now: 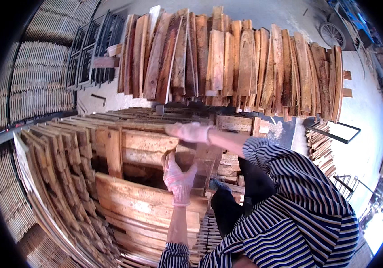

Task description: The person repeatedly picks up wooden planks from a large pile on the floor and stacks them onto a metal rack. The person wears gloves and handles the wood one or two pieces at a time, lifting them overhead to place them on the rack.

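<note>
You're mid-handling on wooden boards: the pale board [149,142] sits near the middle of the view, its right end by your hands, over a dark gap in the stack. Looks unfinished: more boards [142,198] lie below the gap, and a stepped stack [66,169] stands to the left. A long row of boards [245,67] lies beyond; the share done can't be told. Your left hand [179,178], gloved, reaches up from the lower edge, fingers curved at the board's end, thumb spread apart; can't tell if it's clamped. Your right hand [191,132], also gloved, comes in from the right, forearm slanting, fingers pointing left along the board's upper edge; blurred, grip can't be told.
</note>
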`<state>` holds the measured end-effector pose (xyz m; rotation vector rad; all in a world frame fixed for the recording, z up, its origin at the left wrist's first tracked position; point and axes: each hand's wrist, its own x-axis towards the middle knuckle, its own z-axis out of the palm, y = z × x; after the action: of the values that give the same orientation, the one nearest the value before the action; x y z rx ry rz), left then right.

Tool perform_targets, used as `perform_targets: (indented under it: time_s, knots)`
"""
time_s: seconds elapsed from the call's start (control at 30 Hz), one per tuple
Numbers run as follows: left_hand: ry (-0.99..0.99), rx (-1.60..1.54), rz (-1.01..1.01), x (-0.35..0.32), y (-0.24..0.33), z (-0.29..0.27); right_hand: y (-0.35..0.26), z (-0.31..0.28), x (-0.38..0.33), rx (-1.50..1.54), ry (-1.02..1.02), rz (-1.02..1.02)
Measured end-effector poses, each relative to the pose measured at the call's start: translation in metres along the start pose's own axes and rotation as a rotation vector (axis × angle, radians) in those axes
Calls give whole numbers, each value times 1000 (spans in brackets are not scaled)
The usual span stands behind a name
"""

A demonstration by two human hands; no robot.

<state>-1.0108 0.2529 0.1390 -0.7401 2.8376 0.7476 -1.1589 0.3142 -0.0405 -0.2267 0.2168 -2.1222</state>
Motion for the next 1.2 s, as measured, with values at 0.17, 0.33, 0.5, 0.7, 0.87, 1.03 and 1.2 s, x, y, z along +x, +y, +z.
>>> perform_targets:
  time_s: [0.17,0.33,0.5,0.7,0.87,1.03,1.2]
  knots:
    - [31,27,6,-6,-16,7,-6,75,0,-1454,407,637]
    - [-245,86,77,34,19,-36,-9,21,-8,-1582,313,169]
    - [-17,-131,155,179,62,-18,-41,0,-40,-1155,752,41]
    - [-456,55,-87,298,61,120,-61,-59,-81,-932,874,148]
    - [-279,118,-425,309,89,202,-70,-132,-16,-827,895,142]
    - [-103,169,-405,316,106,233,-60,-165,10,-874,802,-244]
    - [-80,-113,-127,323,49,213,-98,-108,-4,-986,680,-15]
